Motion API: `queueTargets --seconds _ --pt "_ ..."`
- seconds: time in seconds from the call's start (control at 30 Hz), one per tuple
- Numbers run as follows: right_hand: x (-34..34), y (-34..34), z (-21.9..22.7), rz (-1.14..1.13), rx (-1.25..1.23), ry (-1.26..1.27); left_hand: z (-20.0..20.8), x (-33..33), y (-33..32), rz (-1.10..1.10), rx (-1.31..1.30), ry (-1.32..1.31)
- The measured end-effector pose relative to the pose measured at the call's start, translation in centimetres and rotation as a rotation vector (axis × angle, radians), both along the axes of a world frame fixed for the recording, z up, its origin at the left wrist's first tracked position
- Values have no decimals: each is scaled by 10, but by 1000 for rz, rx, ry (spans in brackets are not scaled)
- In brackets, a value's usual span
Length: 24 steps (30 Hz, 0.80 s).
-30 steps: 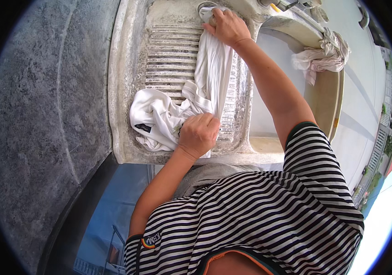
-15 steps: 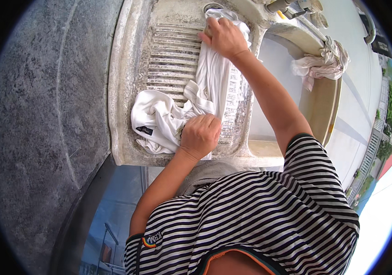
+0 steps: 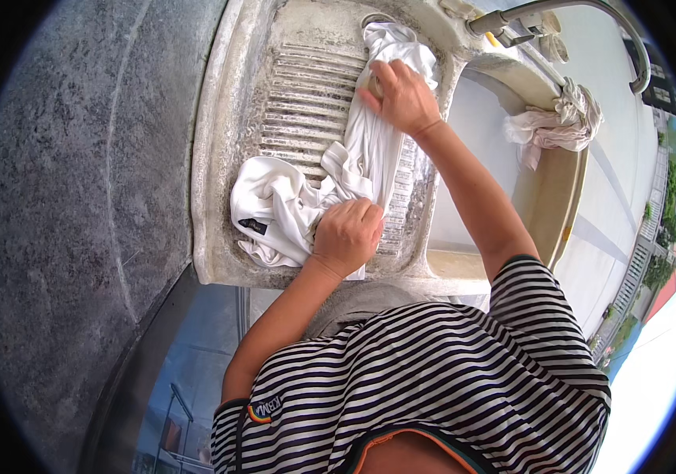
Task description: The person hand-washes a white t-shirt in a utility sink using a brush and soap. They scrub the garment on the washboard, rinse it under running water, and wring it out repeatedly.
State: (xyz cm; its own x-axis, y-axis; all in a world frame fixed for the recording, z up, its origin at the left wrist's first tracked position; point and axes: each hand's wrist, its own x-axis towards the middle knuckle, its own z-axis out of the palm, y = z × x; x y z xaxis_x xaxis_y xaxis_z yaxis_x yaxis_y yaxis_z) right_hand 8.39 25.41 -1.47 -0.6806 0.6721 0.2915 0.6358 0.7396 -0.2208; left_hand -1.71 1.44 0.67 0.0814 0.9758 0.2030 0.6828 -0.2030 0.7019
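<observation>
A white garment (image 3: 369, 150) lies stretched along the ridged washboard slope (image 3: 306, 103) of a worn stone sink. Its bunched end, with a dark label, rests to the left of my left hand (image 3: 347, 233), whose fingers are closed on the cloth near the front edge. Farther up, my right hand (image 3: 407, 96) presses on the stretched part with fingers curled. A bit of something tan shows between its thumb and fingers, mostly hidden by the hand. The far end of the garment is crumpled near the round drain.
A deeper basin (image 3: 472, 158) adjoins on the right, with a wrung pale cloth (image 3: 563, 118) draped over its far right rim. A curved faucet (image 3: 543, 12) arches above the back. A dark grey wall (image 3: 61, 174) borders the sink's left side.
My right hand has slid a little toward me along the garment. My left hand keeps its place on the cloth. The view has shifted slightly, showing more of the faucet.
</observation>
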Motion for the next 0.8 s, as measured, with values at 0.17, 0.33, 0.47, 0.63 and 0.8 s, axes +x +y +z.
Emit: queueTargets --seconds 0.17,0.33,0.47,0.63,0.8 --pt "-12 107 -5 -425 -220 -90 3 -6 6 33 -27 -89" --pt "27 87 3 -503 -522 -126 20 -55 31 516 -206 -751" --pt "35 85 61 -566 -468 360 82 -117 77 553 103 -751" --pt "21 104 159 -381 -242 1011 146 -117 70 481 419 -551" --pt "54 57 137 -471 -291 806 131 -84 8 84 333 -42"
